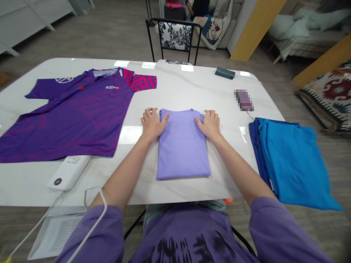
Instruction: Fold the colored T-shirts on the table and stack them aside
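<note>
A lavender T-shirt, folded into a neat rectangle, lies flat on the table in front of me. At its upper left corner rests my left hand, thumb on the fabric and fingers spread beside it on the tabletop. My right hand mirrors this at the upper right corner, its thumb touching the cloth and its fingers outside the edge. Neither hand is closed around the fabric. To the left, a purple jersey with one pink-striped sleeve is laid out unfolded.
Folded blue clothes are stacked at the right edge, partly overhanging. A white power strip with a cable sits below the jersey. Toward the far right are a pixelated phone-like item and a dark box-shaped device. A chair stands opposite.
</note>
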`<state>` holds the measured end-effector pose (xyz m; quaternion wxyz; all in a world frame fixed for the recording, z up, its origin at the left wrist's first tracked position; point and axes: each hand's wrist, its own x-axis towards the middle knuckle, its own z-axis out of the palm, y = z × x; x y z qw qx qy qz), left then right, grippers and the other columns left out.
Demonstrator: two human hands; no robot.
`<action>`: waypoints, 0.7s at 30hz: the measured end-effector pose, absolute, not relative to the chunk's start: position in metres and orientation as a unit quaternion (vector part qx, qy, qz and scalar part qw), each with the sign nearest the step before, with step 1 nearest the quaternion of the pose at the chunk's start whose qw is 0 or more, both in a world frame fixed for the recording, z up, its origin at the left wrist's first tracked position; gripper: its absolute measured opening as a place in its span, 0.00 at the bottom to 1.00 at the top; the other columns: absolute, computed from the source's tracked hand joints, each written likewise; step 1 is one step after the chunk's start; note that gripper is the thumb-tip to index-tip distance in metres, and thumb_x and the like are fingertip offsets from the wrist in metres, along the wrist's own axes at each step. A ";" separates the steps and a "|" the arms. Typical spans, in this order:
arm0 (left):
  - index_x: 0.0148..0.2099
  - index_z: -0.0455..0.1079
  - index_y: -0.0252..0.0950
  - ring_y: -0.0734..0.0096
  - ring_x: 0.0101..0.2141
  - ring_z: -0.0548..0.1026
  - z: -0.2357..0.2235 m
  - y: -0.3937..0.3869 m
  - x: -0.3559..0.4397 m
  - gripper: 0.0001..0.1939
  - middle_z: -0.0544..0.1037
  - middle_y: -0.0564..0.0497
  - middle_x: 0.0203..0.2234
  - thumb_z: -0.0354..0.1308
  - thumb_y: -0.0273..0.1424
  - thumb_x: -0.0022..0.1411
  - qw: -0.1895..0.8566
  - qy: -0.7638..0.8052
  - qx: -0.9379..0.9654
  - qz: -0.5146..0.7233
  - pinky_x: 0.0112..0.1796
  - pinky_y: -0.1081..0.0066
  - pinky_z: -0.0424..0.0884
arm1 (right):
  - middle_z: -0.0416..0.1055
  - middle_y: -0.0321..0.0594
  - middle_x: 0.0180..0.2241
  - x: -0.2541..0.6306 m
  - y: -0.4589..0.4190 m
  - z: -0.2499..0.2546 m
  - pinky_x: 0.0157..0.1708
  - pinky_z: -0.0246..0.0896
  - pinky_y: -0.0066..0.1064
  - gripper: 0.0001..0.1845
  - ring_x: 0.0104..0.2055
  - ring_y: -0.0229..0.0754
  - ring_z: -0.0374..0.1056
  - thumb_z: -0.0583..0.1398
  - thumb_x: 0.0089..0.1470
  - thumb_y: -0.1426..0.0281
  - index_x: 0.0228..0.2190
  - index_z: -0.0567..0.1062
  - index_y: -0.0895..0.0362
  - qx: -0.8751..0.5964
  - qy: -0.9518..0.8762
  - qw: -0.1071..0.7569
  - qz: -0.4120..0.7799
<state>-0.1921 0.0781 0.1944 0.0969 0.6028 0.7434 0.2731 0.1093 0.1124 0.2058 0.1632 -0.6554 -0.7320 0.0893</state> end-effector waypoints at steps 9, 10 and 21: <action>0.47 0.69 0.41 0.56 0.46 0.80 0.218 0.098 -0.182 0.14 0.81 0.46 0.44 0.68 0.39 0.66 0.232 0.703 0.577 0.346 0.55 0.56 0.77 | 0.79 0.51 0.54 0.107 0.124 0.228 0.61 0.68 0.51 0.18 0.55 0.57 0.75 0.59 0.72 0.56 0.56 0.70 0.52 -0.620 -0.725 0.153 0.256; 0.50 0.67 0.41 0.61 0.44 0.80 0.227 0.095 -0.176 0.14 0.81 0.48 0.44 0.66 0.39 0.68 0.233 0.690 0.580 0.365 0.51 0.61 0.78 | 0.80 0.47 0.49 0.108 0.121 0.233 0.57 0.70 0.47 0.18 0.50 0.54 0.75 0.58 0.73 0.56 0.56 0.68 0.52 -0.608 -0.719 0.182 0.281; 0.68 0.65 0.36 0.80 0.36 0.76 0.414 -0.004 -0.084 0.53 0.78 0.55 0.42 0.75 0.66 0.57 0.181 0.340 0.615 0.688 0.40 0.73 0.75 | 0.72 0.40 0.51 0.213 0.013 0.410 0.56 0.76 0.42 0.31 0.55 0.47 0.73 0.60 0.73 0.40 0.58 0.65 0.50 -0.454 -0.705 0.493 0.232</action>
